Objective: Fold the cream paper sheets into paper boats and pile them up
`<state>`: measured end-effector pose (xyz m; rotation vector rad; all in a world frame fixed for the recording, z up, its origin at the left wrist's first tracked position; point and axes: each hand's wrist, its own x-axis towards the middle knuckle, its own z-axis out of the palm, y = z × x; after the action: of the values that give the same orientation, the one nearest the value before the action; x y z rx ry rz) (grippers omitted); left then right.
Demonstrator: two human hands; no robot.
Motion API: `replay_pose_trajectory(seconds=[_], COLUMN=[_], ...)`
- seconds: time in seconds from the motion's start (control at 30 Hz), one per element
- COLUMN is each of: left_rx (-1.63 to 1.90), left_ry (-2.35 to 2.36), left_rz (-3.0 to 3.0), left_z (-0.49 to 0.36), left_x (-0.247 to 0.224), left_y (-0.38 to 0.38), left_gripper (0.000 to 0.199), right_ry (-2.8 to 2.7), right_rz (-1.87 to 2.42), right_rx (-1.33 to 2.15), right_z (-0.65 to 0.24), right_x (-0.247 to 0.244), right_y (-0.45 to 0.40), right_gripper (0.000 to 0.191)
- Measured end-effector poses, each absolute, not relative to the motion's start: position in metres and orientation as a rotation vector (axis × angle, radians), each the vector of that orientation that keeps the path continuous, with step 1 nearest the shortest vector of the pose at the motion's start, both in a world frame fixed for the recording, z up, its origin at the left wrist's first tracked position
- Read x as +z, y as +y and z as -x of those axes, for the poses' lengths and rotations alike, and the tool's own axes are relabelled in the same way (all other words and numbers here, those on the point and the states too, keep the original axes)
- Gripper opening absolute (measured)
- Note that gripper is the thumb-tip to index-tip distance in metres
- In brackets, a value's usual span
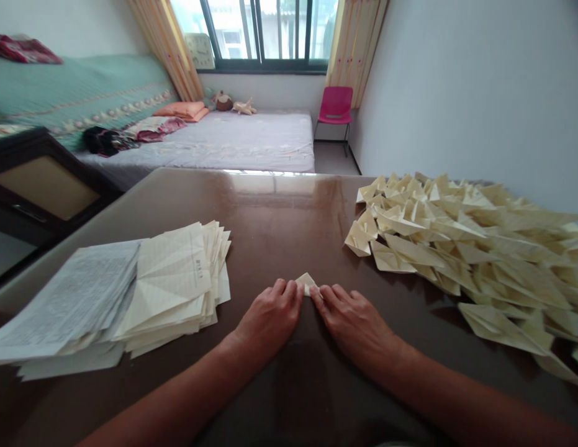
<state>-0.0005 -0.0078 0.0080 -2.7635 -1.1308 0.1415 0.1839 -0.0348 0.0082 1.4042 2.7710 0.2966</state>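
A small piece of folded cream paper (307,281) lies on the brown table between my two hands, its pointed top facing away from me. My left hand (275,310) is closed on the paper's left side, fingers curled and pressed together. On the right side, my right hand (347,313) presses its closed fingers onto the paper in the same way. Most of the paper's lower part is hidden under the fingers. To the left lies a stack of creased, lined cream sheets (170,273). A large heap of folded paper boats (456,230) covers the table's right side.
Printed grey-white sheets (79,298) lie at the left, partly under the cream stack. The glossy brown table (279,230) ends at a far edge before a bed (251,139). A pink chair (335,105) stands by the right wall, and a dark cabinet (41,192) at the left.
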Motion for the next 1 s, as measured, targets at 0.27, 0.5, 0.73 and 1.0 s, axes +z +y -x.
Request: replay_pose_trajectory(seconds=[0.27, 0.5, 0.73, 1.0], left_rx=[0.132, 0.096, -0.183, -0.583], left_ry=[-1.150, -1.204, -1.297, -1.468], left_rz=[2.759, 2.769, 2.814, 2.979], left_z=[-0.002, 0.003, 0.011, 0.016], left_x=[0.011, 0.011, 0.003, -0.007], left_y=[-0.008, -0.004, 0.006, 0.014], left_gripper=[0.033, 0.034, 0.035, 0.039], right_ry=[2.706, 2.663, 2.702, 2.852], right_rz=[-1.488, -1.451, -1.449, -1.779], right_rx=[0.345, 0.302, 0.218, -0.341], right_z=[-0.176, -0.177, -0.183, -0.199], right_x=[0.006, 0.008, 0.012, 0.006], right_y=[-0.043, -0.043, -0.029, -0.004], right_gripper=[0.036, 0.029, 0.027, 0.023])
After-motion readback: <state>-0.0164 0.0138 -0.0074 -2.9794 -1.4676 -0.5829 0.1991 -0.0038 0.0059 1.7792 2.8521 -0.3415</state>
